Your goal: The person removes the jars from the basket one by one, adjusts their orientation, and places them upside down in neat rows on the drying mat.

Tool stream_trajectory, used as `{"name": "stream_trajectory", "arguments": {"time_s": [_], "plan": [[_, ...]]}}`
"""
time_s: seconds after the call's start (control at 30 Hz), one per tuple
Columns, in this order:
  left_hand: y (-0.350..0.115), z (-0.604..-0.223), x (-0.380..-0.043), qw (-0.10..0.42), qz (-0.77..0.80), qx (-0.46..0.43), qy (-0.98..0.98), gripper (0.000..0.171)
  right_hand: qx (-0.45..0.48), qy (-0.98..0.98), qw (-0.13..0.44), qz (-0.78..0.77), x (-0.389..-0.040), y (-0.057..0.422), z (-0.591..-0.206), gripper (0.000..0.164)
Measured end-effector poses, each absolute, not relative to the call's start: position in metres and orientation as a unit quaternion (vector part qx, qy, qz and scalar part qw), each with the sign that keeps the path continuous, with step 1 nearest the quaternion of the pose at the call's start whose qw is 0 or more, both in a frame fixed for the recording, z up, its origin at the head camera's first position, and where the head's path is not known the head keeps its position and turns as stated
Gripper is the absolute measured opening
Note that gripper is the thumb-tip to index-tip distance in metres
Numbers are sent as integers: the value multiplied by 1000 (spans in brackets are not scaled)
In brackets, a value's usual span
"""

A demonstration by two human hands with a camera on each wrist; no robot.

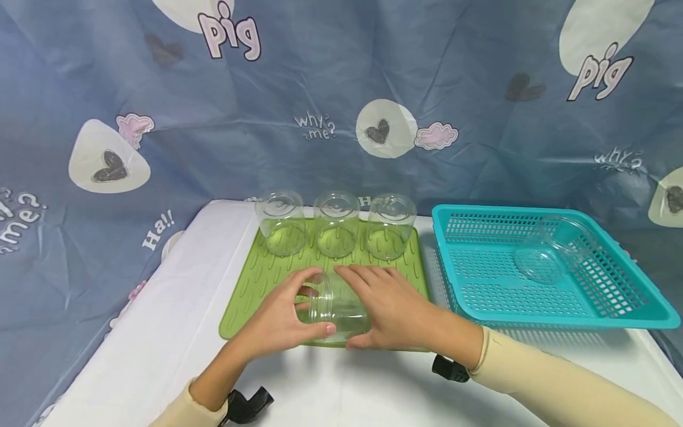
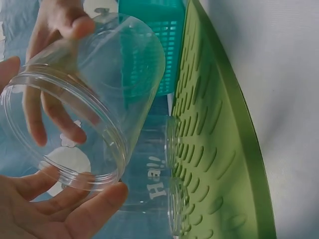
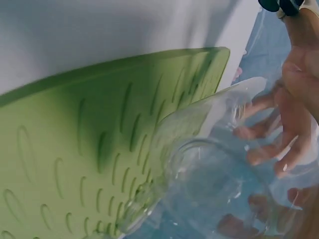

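Observation:
A clear plastic jar (image 1: pixel 344 314) lies sideways between both hands over the near part of a green ridged mat (image 1: pixel 245 302). Its threaded mouth points to the left. My left hand (image 1: pixel 280 317) grips the jar at the mouth end, thumb in front and fingers behind; in the left wrist view its fingertips (image 2: pixel 107 199) touch the rim. My right hand (image 1: pixel 395 308) holds the body toward the base end, fingers over the top and thumb low at the front. The right wrist view shows the round base (image 3: pixel 214 179) close up.
Three more clear jars stand mouth down in a row along the mat's far side: left jar (image 1: pixel 283 228), middle jar (image 1: pixel 336 228), right jar (image 1: pixel 391 231). A turquoise basket (image 1: pixel 453 284) at the right contains another clear jar (image 1: pixel 544 258), lying tilted. A patterned blue cloth (image 1: pixel 320 71) hangs behind the white table.

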State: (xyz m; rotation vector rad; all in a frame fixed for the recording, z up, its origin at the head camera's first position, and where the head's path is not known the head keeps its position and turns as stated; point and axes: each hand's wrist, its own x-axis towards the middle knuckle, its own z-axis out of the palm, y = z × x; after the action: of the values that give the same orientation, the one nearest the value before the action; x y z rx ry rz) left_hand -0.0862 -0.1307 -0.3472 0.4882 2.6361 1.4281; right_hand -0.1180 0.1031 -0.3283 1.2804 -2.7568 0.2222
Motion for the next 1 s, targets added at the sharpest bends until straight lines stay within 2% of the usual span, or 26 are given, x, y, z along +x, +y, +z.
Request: {"name": "stream_trajectory", "arguments": {"time_s": [0.2,0.5,0.77,0.87,1.0], "plan": [[-138,-342,-78,54,494,168,851,89,400,-906,16,141,-111,117,-326,114],[-146,-336,-79,36,517,213,828,85,423,-879,67,211,-110,132,-324,111],[-154,-338,-76,43,534,219,816,84,426,-867,55,255,-105,135,-328,109],[-158,-339,-77,76,581,226,779,82,439,-843,64,302,-104,137,-334,113],[-164,-341,-79,150,648,227,711,79,487,-795,114,344,-102,139,-344,117]]}}
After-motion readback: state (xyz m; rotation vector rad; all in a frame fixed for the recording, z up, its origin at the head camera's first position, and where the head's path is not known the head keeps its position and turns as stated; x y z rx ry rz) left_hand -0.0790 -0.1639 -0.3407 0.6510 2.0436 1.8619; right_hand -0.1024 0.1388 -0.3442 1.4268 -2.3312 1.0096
